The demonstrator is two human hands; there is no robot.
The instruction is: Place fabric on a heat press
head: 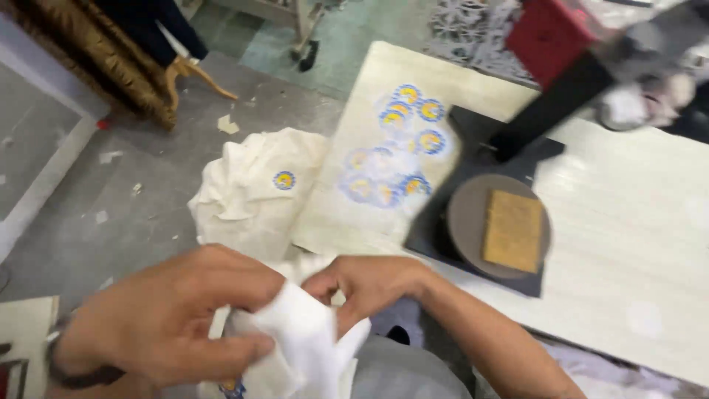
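White cloth (306,336) sat bunched low in front of the person, pinched by both hands: the left hand (166,318) closed over it, the right hand (365,284) gripping its top edge, beside the pale table (628,244).

Bare tabletop (628,244) right of round press plate (498,225); cloth pile (251,192) blocks left

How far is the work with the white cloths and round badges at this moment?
Done, it seems: one cream cloth in the floor pile already bears a round badge. In hand: left hand and right hand both hold a white cloth. Left: loose stickers lie on the table; the round press plate holds no cloth.
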